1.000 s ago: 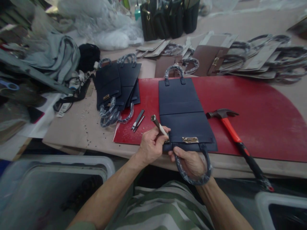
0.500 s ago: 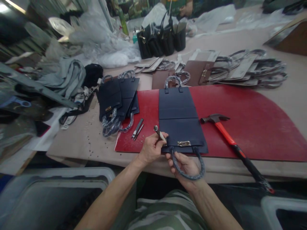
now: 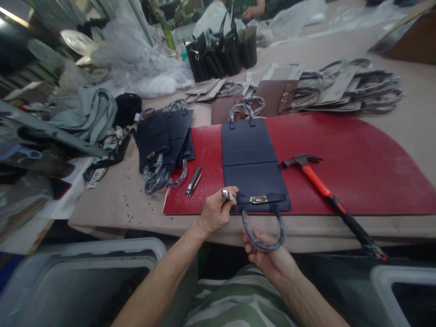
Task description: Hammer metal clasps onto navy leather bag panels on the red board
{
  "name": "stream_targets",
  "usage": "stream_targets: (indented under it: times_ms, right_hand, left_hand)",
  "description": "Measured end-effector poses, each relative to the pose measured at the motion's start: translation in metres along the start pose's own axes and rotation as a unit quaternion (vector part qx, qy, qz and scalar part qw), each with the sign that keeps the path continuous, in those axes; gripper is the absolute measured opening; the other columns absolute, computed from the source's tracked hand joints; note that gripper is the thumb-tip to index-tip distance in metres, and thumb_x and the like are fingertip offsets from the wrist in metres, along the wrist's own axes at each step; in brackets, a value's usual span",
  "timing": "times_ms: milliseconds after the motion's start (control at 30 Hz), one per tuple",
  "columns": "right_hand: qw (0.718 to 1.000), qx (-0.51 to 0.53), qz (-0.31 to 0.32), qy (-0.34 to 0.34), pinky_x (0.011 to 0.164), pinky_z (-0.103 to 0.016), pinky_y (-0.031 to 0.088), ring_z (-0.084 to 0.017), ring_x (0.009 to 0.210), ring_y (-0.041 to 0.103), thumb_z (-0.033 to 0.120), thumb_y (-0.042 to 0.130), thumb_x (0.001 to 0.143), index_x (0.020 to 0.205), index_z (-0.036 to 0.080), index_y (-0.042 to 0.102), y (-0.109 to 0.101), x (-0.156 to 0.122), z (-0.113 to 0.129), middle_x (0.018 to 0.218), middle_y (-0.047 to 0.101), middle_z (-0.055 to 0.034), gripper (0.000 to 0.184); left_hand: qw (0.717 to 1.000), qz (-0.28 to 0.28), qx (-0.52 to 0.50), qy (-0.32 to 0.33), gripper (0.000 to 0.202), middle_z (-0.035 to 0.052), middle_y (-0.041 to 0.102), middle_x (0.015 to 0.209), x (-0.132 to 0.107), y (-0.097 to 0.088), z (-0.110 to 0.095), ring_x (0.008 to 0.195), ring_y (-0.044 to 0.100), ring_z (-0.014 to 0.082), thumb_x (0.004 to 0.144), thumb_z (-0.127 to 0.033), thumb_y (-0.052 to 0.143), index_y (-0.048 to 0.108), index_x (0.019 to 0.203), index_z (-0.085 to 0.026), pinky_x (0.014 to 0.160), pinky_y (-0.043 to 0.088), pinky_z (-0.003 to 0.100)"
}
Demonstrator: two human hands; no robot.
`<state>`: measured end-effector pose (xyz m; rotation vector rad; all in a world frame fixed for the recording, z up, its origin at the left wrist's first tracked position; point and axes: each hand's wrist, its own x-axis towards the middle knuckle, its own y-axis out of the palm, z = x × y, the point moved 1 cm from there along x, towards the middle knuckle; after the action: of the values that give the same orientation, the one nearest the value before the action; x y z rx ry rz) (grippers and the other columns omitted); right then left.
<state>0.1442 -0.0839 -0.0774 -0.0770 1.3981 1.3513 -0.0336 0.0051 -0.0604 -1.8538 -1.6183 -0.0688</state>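
Observation:
On the red mat (image 3: 340,159) lies a flat dark blue handbag panel (image 3: 250,175) with a gold clasp (image 3: 259,200) and a wrapped handle (image 3: 281,234) at each end. My left hand (image 3: 217,208) is closed around a short metal punch (image 3: 228,195) by the panel's near left corner; its lower tip is hidden by my fingers. Palm up, my right hand (image 3: 267,254) is under the near handle loop beyond the table edge, fingers loosely apart. A claw hammer (image 3: 322,186) rests right of the panel. Two slim metal tools (image 3: 194,182) lie to its left.
More dark blue panels (image 3: 163,136) are stacked at left. Brown panels (image 3: 272,95) with wrapped handles lie behind the mat. Black bags (image 3: 221,52) stand farther back, near a person's hand (image 3: 250,12). Grey bins (image 3: 102,252) flank me below the table.
My right hand has drawn down and away from the panel's edge along the handle loop. The punch in my left hand now tips its top end toward me.

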Motion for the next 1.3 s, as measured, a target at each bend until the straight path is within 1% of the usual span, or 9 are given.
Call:
stream_targets:
  times_ms: [167, 333, 600, 800, 933, 1033, 1167, 1233, 1300]
  right_hand:
    - [0.993, -0.064, -0.097, -0.004, 0.042, -0.018, 0.045, -0.011, 0.052, 0.059, 0.019, 0.074, 0.074, 0.081, 0.013, 0.074, -0.032, -0.018, 0.008, 0.07, 0.068, -0.0063, 0.009]
    - [0.989, -0.094, -0.099, -0.055, 0.046, -0.021, 0.05, -0.013, 0.055, 0.061, 0.023, 0.077, 0.075, 0.081, 0.015, 0.073, -0.054, -0.037, 0.037, 0.074, 0.068, -0.007, 0.011]
    - [0.986, -0.103, -0.085, -0.101, 0.045, -0.021, 0.05, -0.013, 0.055, 0.06, 0.025, 0.081, 0.071, 0.078, 0.016, 0.072, -0.044, -0.038, 0.046, 0.071, 0.067, -0.0055, 0.015]
    - [0.977, -0.14, -0.104, -0.119, 0.046, -0.022, 0.049, -0.014, 0.055, 0.059, 0.035, 0.089, 0.061, 0.076, 0.015, 0.073, -0.039, -0.039, 0.047, 0.071, 0.067, -0.0052, 0.029]
    - [0.938, -0.247, -0.159, -0.184, 0.049, -0.027, 0.049, -0.016, 0.058, 0.06, 0.046, 0.083, 0.062, 0.083, 0.016, 0.073, -0.042, -0.045, 0.063, 0.077, 0.069, -0.0078, 0.038]
    - [0.808, -0.436, -0.256, -0.302, 0.058, -0.035, 0.05, -0.022, 0.063, 0.062, 0.051, 0.067, 0.074, 0.09, 0.018, 0.071, -0.047, -0.05, 0.088, 0.08, 0.07, -0.0098, 0.037]
    - [0.49, -0.654, -0.33, -0.473, 0.083, -0.046, 0.049, -0.031, 0.09, 0.063, 0.045, 0.051, 0.085, 0.105, 0.017, 0.067, -0.049, -0.052, 0.127, 0.103, 0.068, -0.0166, 0.037]
    - [0.358, -0.74, -0.336, -0.46, 0.083, -0.048, 0.047, -0.036, 0.098, 0.059, 0.041, 0.049, 0.088, 0.11, 0.013, 0.064, -0.046, -0.048, 0.143, 0.111, 0.064, -0.0223, 0.039]
    - [0.285, -0.801, -0.349, -0.394, 0.077, -0.047, 0.045, -0.038, 0.095, 0.058, 0.038, 0.047, 0.09, 0.115, 0.009, 0.061, -0.042, -0.044, 0.157, 0.108, 0.061, -0.025, 0.04]
  left_hand:
    - [1.0, -0.006, -0.008, 0.017, 0.014, 0.0135, 0.073, 0.113, -0.001, 0.002, 0.001, 0.11, 0.07, 0.0217, 0.092, -0.014, 0.053, 0.06, 0.104, -0.018, 0.098, 0.057, 0.041]
    - [1.0, -0.02, 0.002, 0.023, 0.013, 0.0134, 0.073, 0.112, -0.004, 0.004, 0.003, 0.109, 0.071, 0.0215, 0.093, -0.016, 0.053, 0.06, 0.102, -0.019, 0.097, 0.058, 0.042]
    - [0.997, -0.043, 0.012, 0.066, 0.013, 0.0134, 0.073, 0.113, -0.008, 0.006, 0.005, 0.11, 0.07, 0.0215, 0.095, -0.018, 0.052, 0.06, 0.105, -0.019, 0.096, 0.059, 0.042]
    - [1.0, -0.025, -0.007, 0.011, 0.011, 0.0131, 0.073, 0.112, -0.005, 0.004, 0.004, 0.106, 0.071, 0.0208, 0.094, -0.017, 0.053, 0.061, 0.102, -0.018, 0.095, 0.058, 0.04]
    - [1.0, -0.014, -0.007, -0.012, 0.011, 0.0123, 0.073, 0.112, -0.002, 0.004, 0.0, 0.106, 0.071, 0.0213, 0.093, -0.017, 0.053, 0.061, 0.099, -0.018, 0.095, 0.057, 0.04]
    - [1.0, -0.02, -0.009, -0.011, 0.011, 0.0118, 0.073, 0.11, -0.001, 0.004, -0.003, 0.105, 0.071, 0.021, 0.092, -0.016, 0.053, 0.062, 0.098, -0.018, 0.095, 0.057, 0.038]
    - [1.0, -0.004, -0.005, -0.015, 0.015, 0.0117, 0.073, 0.11, 0.001, 0.004, -0.005, 0.104, 0.07, 0.0209, 0.09, -0.012, 0.054, 0.063, 0.101, -0.017, 0.094, 0.057, 0.037]
    - [1.0, 0.004, -0.002, -0.015, 0.017, 0.011, 0.072, 0.109, 0.003, 0.003, -0.006, 0.104, 0.07, 0.0211, 0.089, -0.011, 0.054, 0.063, 0.103, -0.018, 0.094, 0.056, 0.037]
    - [1.0, 0.015, 0.001, -0.013, 0.019, 0.0099, 0.072, 0.107, 0.004, 0.002, -0.006, 0.103, 0.07, 0.0209, 0.088, -0.009, 0.054, 0.062, 0.103, -0.018, 0.094, 0.056, 0.035]
